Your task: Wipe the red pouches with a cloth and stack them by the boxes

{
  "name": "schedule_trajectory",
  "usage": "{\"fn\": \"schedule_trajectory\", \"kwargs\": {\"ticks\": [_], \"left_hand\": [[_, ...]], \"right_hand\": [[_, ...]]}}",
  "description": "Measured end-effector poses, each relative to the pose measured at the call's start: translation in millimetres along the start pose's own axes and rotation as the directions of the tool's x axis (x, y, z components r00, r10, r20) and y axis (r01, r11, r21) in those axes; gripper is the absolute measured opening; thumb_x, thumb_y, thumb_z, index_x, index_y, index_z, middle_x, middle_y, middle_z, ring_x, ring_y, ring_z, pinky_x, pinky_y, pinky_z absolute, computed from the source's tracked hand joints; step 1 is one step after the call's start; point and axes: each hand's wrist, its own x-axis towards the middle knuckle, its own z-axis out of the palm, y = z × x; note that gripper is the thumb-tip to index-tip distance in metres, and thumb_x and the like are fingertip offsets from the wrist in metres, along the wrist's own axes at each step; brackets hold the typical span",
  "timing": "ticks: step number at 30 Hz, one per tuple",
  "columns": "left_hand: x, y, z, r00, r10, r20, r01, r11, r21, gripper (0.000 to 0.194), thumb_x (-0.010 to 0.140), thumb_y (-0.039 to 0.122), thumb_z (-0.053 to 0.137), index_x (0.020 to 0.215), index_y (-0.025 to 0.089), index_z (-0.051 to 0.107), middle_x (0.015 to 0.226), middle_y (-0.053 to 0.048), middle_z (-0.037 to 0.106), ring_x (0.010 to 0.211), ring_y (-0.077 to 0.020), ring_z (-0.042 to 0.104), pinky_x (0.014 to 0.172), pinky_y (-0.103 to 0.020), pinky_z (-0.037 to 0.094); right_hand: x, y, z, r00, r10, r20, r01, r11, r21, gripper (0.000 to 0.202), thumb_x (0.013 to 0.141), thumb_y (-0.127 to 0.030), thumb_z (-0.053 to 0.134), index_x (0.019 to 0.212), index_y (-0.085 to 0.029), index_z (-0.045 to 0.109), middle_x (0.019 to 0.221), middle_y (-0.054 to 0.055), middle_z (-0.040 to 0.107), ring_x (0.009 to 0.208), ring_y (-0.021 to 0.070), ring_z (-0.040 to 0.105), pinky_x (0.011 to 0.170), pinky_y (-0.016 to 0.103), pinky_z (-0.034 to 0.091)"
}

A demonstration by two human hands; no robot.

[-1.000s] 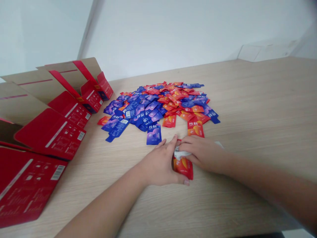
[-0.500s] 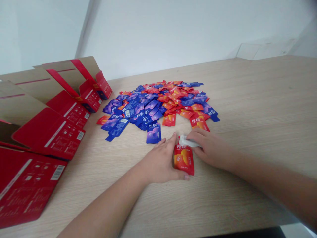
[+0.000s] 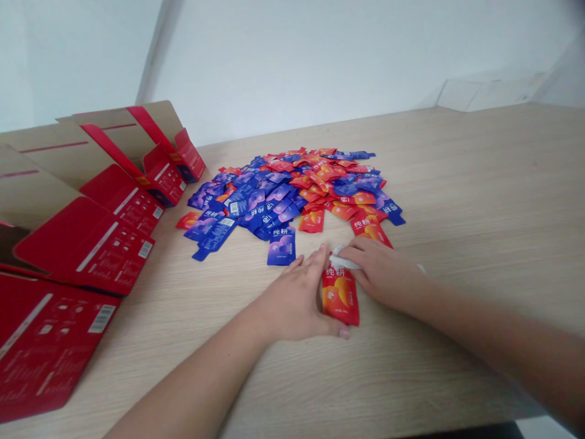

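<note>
head view — left fingers (image 3: 316,265) spread against pouch (image 3: 340,297), right fingers (image 3: 359,251) pinching tissue (image 3: 342,262)

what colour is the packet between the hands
The packet is red with orange and yellow shapes, clearest in the head view.

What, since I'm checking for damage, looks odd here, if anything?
Nothing looks spilled or damaged. The pile is merely untidy, blue and red pouches overlapping at many angles. The red pouch by the left hand shows no tear, though white cloth or tissue partly covers its top.
</note>
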Motion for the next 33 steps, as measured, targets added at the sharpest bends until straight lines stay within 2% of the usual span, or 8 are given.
{"fn": "schedule_trajectory", "kwargs": {"ticks": [5,8,11,14,19,26,30,33], "left_hand": [[-1,3,1.4,1.0,-0.001,0.01,0.001,1.0,0.01,0.121,0.093,0.075,0.069,0.175,0.013,0.005,0.179,-0.023,0.015,0.166,-0.0405,0.021,0.134,-0.061,0.024],[0,5,3.8,0.999,-0.021,-0.046,0.023,0.999,0.047,0.123,0.087,0.068,0.078,0.175,0.014,0.012,0.178,-0.021,0.021,0.164,-0.0403,0.028,0.134,-0.058,0.026],[1,6,6.5,0.998,-0.024,-0.06,0.028,0.997,0.065,0.126,0.082,0.069,0.081,0.175,0.015,0.014,0.178,-0.021,0.026,0.163,-0.0402,0.03,0.134,-0.059,0.027],[2,6,7.8,0.999,-0.008,-0.053,0.011,0.998,0.058,0.13,0.08,0.073,0.082,0.175,0.016,0.013,0.178,-0.02,0.025,0.164,-0.0378,0.03,0.134,-0.058,0.026],[2,6,8.4,0.999,-0.019,-0.047,0.022,0.998,0.065,0.131,0.082,0.074,0.081,0.175,0.015,0.01,0.178,-0.02,0.023,0.165,-0.0355,0.028,0.136,-0.059,0.022],[1,6,10.6,0.999,-0.031,-0.038,0.032,0.999,0.04,0.132,0.082,0.068,0.084,0.174,0.009,0.01,0.178,-0.024,0.023,0.166,-0.0377,0.025,0.137,-0.059,0.017],[-3,3,10.6,0.992,0.069,-0.11,-0.07,0.997,-0.008,0.121,0.086,0.058,0.085,0.174,0.016,0.014,0.177,-0.019,0.031,0.165,-0.0345,0.031,0.136,-0.059,0.018],[-4,2,7.7,0.989,0.093,-0.118,-0.096,0.995,-0.025,0.121,0.084,0.059,0.087,0.173,0.015,0.018,0.174,-0.021,0.037,0.16,-0.0367,0.04,0.136,-0.058,0.022]], "right_hand": [[-6,1,0,0.993,0.071,-0.098,-0.072,0.997,-0.016,0.037,0.096,-0.012,0.056,0.131,-0.019,0.068,0.128,0.016,0.068,0.115,0.0312,0.067,0.102,0.052,0.057],[-13,-7,-8,0.989,-0.015,-0.147,0.022,0.999,0.042,0.041,0.093,-0.011,0.06,0.132,-0.023,0.067,0.129,0.013,0.069,0.114,0.0283,0.068,0.101,0.047,0.058],[-17,-22,-19,0.975,-0.219,0.042,0.206,0.956,0.207,0.04,0.086,-0.007,0.062,0.121,-0.026,0.071,0.122,0.007,0.072,0.108,0.0238,0.07,0.095,0.038,0.059],[-17,-28,-22,0.946,-0.265,0.184,0.214,0.942,0.258,0.042,0.081,-0.004,0.062,0.114,-0.027,0.074,0.118,0.004,0.073,0.107,0.024,0.07,0.093,0.037,0.059],[-5,-11,-7,0.989,-0.117,0.09,0.106,0.988,0.113,0.043,0.094,-0.014,0.059,0.132,-0.028,0.072,0.131,0.009,0.071,0.119,0.0279,0.069,0.103,0.042,0.056],[5,20,1,0.997,0.063,-0.035,-0.066,0.991,-0.115,0.036,0.099,-0.016,0.055,0.131,-0.021,0.07,0.123,0.014,0.069,0.113,0.0299,0.069,0.099,0.047,0.058],[0,23,-1,0.984,0.052,-0.169,-0.067,0.994,-0.084,0.039,0.093,-0.013,0.058,0.131,-0.021,0.066,0.128,0.015,0.067,0.12,0.0322,0.066,0.104,0.05,0.056],[-8,9,-6,0.98,-0.028,-0.199,0.032,0.999,0.015,0.044,0.091,-0.012,0.06,0.133,-0.022,0.065,0.13,0.014,0.067,0.12,0.0311,0.066,0.104,0.049,0.056]]}}
